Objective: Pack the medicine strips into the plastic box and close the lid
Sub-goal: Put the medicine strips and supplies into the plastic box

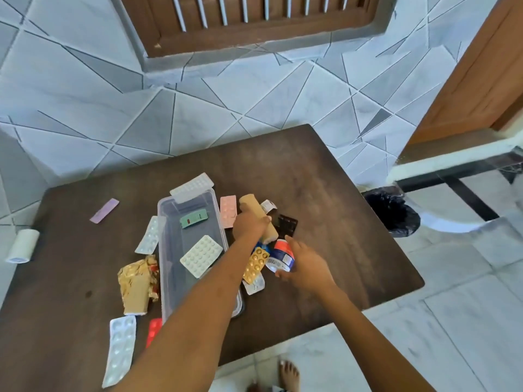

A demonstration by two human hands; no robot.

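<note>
A clear plastic box [167, 244] stands open on the brown table [325, 193], with a green strip [194, 218] and a white blister strip [201, 256] inside. My left hand [249, 224] reaches across the box and is shut on a tan bandage roll [253, 207]. My right hand [305, 267] grips a white bottle with an orange label [281, 254]. A gold strip [254, 264], a pink strip [228, 210] and a dark strip [287, 224] lie right of the box. White strips [148, 236] [192, 186] lie at its left and far end.
A crumpled gold wrapper [137, 281], a long white blister strip [120, 349], a red strip [154, 331] and a purple strip [104, 210] lie left of the box. A white tape roll [22, 246] sits at the table's left edge. A black bin [393, 210] stands right.
</note>
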